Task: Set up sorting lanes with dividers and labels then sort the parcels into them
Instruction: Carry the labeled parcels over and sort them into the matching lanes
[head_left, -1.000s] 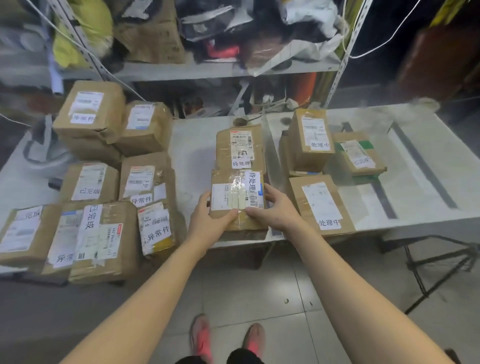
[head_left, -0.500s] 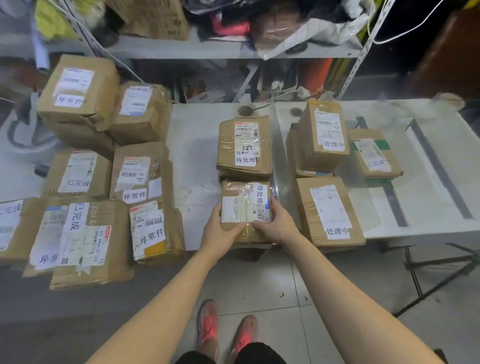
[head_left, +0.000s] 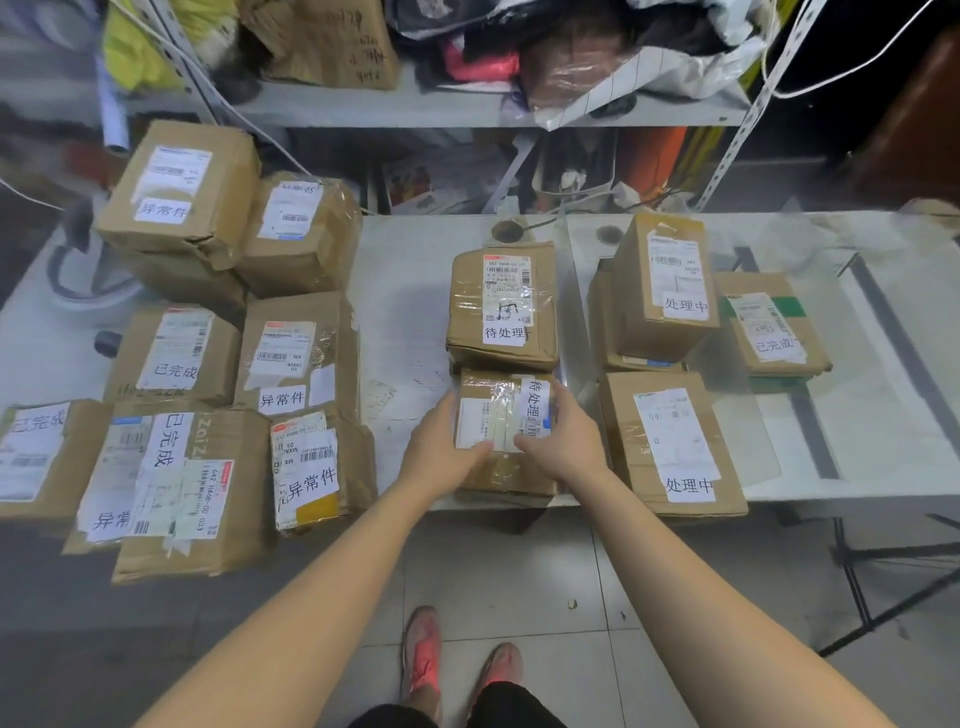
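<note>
At the table's (head_left: 415, 291) near edge, both hands, left hand (head_left: 441, 457) and right hand (head_left: 566, 441), grasped the taped brown cardboard parcel (head_left: 498, 467) in the middle lane, while many parcels left looked unsorted.

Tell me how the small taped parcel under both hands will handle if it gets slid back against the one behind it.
The small taped parcel probably slides easily: glossy tape wraps it and the table looks smooth. Its dented cardboard suggests it may give under the left hand and right hand. Low and flat, it is unlikely to tip.
</note>
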